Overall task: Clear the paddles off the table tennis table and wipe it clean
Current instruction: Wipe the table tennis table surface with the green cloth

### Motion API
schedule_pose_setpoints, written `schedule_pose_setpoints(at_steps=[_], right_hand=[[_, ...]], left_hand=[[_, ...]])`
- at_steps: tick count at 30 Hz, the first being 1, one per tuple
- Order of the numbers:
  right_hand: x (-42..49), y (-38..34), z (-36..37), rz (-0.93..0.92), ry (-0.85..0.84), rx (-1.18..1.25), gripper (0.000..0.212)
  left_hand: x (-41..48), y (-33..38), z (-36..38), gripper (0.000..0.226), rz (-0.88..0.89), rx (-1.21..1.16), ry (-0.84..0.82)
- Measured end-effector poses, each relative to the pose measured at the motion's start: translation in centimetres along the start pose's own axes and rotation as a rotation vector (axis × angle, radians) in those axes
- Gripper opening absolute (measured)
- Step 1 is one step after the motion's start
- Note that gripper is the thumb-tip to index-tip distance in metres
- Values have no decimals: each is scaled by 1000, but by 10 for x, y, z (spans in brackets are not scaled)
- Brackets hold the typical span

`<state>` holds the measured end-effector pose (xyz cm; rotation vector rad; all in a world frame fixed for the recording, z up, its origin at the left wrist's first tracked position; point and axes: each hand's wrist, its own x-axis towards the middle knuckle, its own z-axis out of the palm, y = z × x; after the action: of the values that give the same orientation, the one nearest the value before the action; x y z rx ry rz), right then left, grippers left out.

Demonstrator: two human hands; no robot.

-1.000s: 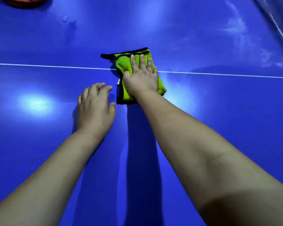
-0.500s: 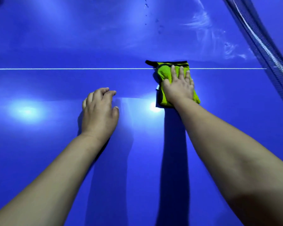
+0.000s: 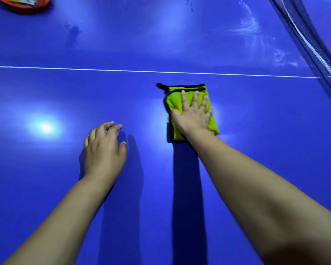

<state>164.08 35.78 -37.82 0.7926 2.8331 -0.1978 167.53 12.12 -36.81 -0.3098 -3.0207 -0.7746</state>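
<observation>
A folded lime-green cloth [image 3: 173, 99] with black edging lies on the blue table tennis table [image 3: 256, 150], just on my side of the white centre line [image 3: 84, 69]. My right hand [image 3: 192, 114] presses flat on the cloth with fingers spread. My left hand [image 3: 103, 150] rests on the bare table to the left of it, fingers loosely curled, holding nothing. A red paddle [image 3: 25, 4] lies at the far left corner, partly cut off by the frame edge.
The net [image 3: 313, 44] runs diagonally along the right side. Pale wipe streaks [image 3: 256, 33] and small dark spots [image 3: 73, 29] mark the far half of the table. A lamp reflection [image 3: 45, 128] glares at the left.
My right hand has slid the cloth toward me, off the white line, after sweeping it to the right. The view has swung back left, so the red paddle shows again. My left hand stays planted.
</observation>
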Motion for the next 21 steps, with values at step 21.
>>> schedule_pose_setpoints(at_steps=[21], right_hand=[[-285, -40, 77, -782, -16, -49, 72]], left_hand=[[-168, -75, -70, 43, -178, -18, -12]])
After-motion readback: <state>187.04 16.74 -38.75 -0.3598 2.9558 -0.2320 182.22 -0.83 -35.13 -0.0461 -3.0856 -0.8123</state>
